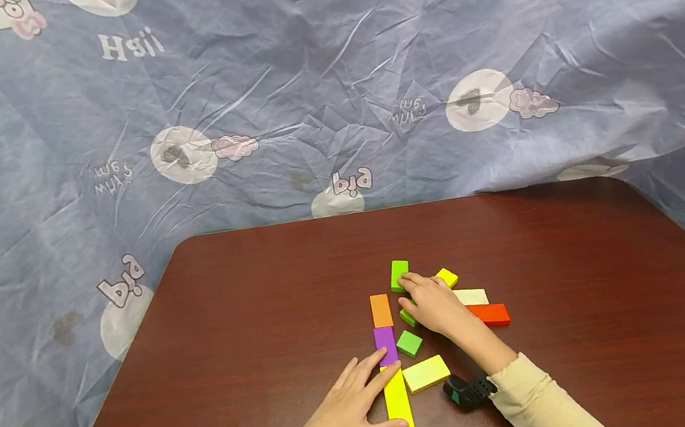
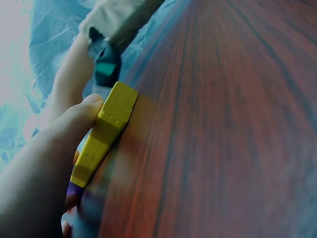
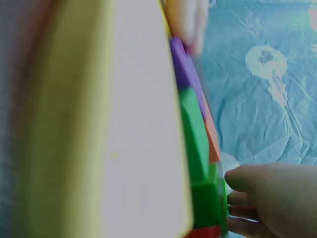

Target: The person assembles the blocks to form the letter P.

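My left hand (image 1: 349,409) is spread beside a column of flat blocks. Its thumb touches the near end of the long yellow block (image 1: 399,412), while two fingertips rest on the purple block (image 1: 386,346) and around the seam between the two. Beyond the purple one an orange block (image 1: 381,310) continues the line. My right hand (image 1: 433,300) reaches over the loose pieces, fingertips at the right edge of the far green block (image 1: 399,273) and the thumb apart from them. Another green block (image 1: 408,314) lies partly hidden under this hand.
A small green block (image 1: 409,343) and a pale yellow block (image 1: 427,374) lie right of the column. Red (image 1: 495,314), cream (image 1: 473,296) and small yellow (image 1: 447,276) blocks sit by the right hand. A black wrist device (image 1: 469,390) is on the right wrist. Patterned cloth (image 1: 270,105) hangs behind the table.
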{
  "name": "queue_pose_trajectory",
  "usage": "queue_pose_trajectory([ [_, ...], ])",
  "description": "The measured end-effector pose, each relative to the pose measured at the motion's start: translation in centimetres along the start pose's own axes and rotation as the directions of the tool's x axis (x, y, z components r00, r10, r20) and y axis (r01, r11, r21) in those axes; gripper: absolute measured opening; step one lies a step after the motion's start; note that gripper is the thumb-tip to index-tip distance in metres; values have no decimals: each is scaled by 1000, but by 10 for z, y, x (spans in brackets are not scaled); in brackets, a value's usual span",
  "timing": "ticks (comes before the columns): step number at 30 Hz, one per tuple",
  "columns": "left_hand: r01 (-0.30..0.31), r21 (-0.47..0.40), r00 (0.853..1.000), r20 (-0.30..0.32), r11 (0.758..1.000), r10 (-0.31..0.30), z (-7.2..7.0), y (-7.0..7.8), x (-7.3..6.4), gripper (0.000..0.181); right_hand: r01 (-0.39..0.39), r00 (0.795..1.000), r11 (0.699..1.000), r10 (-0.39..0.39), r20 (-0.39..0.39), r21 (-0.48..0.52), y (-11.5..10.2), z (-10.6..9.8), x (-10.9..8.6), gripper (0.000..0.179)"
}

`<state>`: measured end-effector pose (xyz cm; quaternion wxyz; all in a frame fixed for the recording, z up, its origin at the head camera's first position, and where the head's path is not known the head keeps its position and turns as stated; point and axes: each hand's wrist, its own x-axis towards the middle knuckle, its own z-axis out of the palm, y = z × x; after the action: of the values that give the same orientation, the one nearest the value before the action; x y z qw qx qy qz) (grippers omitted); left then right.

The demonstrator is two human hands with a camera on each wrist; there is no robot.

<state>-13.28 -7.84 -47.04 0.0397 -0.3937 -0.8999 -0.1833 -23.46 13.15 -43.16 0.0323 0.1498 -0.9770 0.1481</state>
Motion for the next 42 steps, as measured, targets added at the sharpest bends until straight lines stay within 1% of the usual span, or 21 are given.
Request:
queue_pose_trajectory([
  [3, 2, -6, 1000, 9, 1000, -2, 0, 0, 0, 70, 2, 999, 1000, -2, 52, -5, 1, -1, 14, 43],
  [6, -4, -3, 1000, 4, 1000, 4, 0, 0, 0, 71, 21, 996, 1000, -21, 87, 4, 0, 0, 25, 42],
  [10, -5, 0, 1000, 2, 1000, 5, 0, 0, 0, 71, 69, 989, 996, -76, 125, 64, -5, 2, 33, 41],
  [14, 5, -9, 1000, 19, 1000, -5, 0, 1, 0, 71, 81, 984, 989, -99, 146, 126, -11, 3, 30, 40],
  [18, 11, -9, 1000, 17, 1000, -11, 0, 1, -1, 70, 98, 986, 983, -117, 120, 153, -14, 4, 22, 39],
  [22, 19, -10, 1000, 22, 1000, -19, 1, 0, -1, 70, 132, 985, 979, -147, 92, 153, -15, 6, 17, 40],
  [25, 24, -13, 999, 29, 1000, -23, 0, 0, -1, 70, 133, 985, 980, -147, 87, 149, -15, 6, 16, 41],
  [29, 22, -7, 1000, 20, 1000, -22, -1, 0, 0, 70, 127, 987, 980, -141, 83, 151, -14, 5, 15, 42],
  [36, 26, -6, 999, 31, 1000, -26, -1, 2, 1, 71, 115, 986, 981, -131, 99, 154, -9, 5, 13, 43],
  [40, 27, -3, 999, 26, 1000, -27, -1, 2, 1, 71, 138, 983, 978, -154, 96, 154, -8, 3, 11, 44],
  [42, 23, -2, 999, 23, 1000, -23, -1, 2, 1, 71, 145, 984, 976, -159, 79, 162, -6, 2, 9, 45],
])
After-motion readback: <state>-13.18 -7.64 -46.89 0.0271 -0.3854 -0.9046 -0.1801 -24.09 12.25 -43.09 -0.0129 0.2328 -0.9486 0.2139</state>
